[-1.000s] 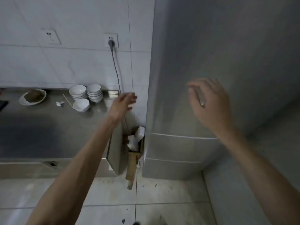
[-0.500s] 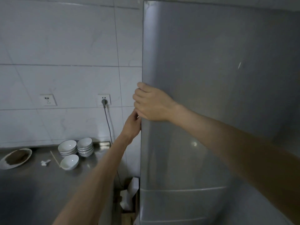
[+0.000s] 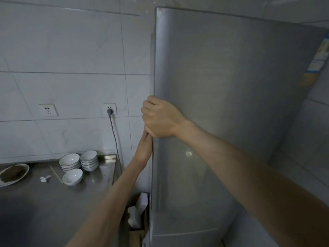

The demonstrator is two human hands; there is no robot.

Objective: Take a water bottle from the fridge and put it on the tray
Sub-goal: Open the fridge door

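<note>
A tall silver fridge (image 3: 222, 104) fills the right half of the view, its upper door still against the body. My right hand (image 3: 161, 118) is curled around the door's left edge at mid height. Just below it my left hand (image 3: 145, 148) has its fingers tucked behind the same edge. No water bottle and no tray are in sight.
A steel counter (image 3: 44, 202) lies to the left with stacked white bowls (image 3: 79, 160), a single bowl (image 3: 72, 176), chopsticks and a plate of brown food (image 3: 13, 173). A plugged cable (image 3: 114, 136) hangs down the tiled wall. Boxes fill the gap (image 3: 137, 211) beside the fridge.
Both hands rose from open air in front of the fridge to its left door edge and closed on it. The view tilted upward.
</note>
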